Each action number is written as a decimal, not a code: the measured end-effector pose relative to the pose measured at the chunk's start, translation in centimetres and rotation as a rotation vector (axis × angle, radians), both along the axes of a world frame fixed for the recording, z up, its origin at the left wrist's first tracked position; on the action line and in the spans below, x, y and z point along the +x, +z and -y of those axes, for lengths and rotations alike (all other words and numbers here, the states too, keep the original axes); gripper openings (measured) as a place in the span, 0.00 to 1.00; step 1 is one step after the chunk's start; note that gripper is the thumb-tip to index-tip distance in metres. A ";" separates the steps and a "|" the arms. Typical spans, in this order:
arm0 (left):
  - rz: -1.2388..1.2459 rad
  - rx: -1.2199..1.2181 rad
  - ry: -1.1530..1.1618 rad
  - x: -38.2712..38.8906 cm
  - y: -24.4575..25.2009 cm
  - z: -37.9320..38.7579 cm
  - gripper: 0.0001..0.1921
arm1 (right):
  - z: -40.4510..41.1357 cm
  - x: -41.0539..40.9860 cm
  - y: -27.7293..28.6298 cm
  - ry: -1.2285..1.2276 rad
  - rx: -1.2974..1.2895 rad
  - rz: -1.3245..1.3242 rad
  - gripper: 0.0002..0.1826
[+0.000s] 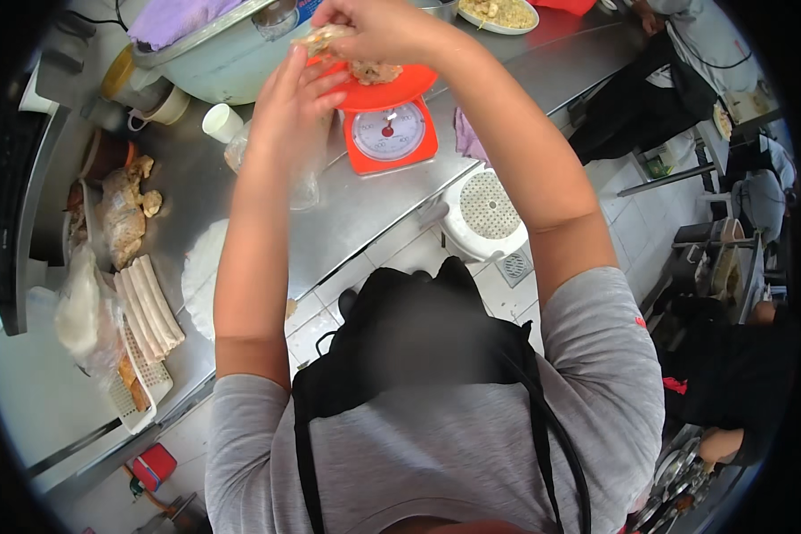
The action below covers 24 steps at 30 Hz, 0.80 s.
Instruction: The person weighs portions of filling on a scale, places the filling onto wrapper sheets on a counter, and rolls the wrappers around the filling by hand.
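Observation:
My right hand [367,30] grips a clump of pale, raw-looking filling [323,40] above a kitchen scale. Beside the clump is my left hand [297,90], blurred, its fingers spread; whether a fingertip touches the clump is unclear. The orange-red scale [392,157] has a round dial and carries an orange dish [400,93]. On the dish lies a mound of minced filling [376,72], partly covered by my right hand. A clear plastic bag [305,192] sits on the steel counter [334,220], partly behind my left forearm.
A large plastic tub [203,77] bears a purple cloth [180,20]. Nearby stand a white cup [221,123] and ginger-like roots [123,207]. Long pale rolls [148,307] rest by a white basket [140,415]; round white sheets [203,280] lie alongside. A white stool [457,233] stands below. Co-workers are at right.

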<state>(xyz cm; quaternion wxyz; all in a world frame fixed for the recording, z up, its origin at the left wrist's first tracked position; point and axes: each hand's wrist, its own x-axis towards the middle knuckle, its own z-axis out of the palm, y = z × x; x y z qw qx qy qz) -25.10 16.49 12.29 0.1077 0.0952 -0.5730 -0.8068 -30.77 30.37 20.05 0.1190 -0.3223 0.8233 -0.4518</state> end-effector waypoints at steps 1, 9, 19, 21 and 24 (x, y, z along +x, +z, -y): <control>-0.036 0.090 -0.149 -1.1 0.4 -0.2 0.18 | -0.1 -0.6 -0.9 -0.009 -0.007 -0.002 0.12; -0.073 0.227 -0.212 -3.9 1.0 -1.5 0.10 | -0.9 -1.7 -3.6 0.008 -0.053 -0.040 0.17; 0.003 0.140 0.139 -1.4 -2.4 3.5 0.10 | -0.7 -6.2 -7.1 -0.091 0.160 -0.275 0.15; 0.029 0.113 0.201 -0.3 -4.1 5.5 0.10 | -0.8 -6.9 -8.3 -0.073 0.106 -0.312 0.15; 0.135 -0.072 0.396 1.2 -7.6 8.0 0.09 | -1.0 -6.9 -9.7 -0.028 0.043 -0.409 0.14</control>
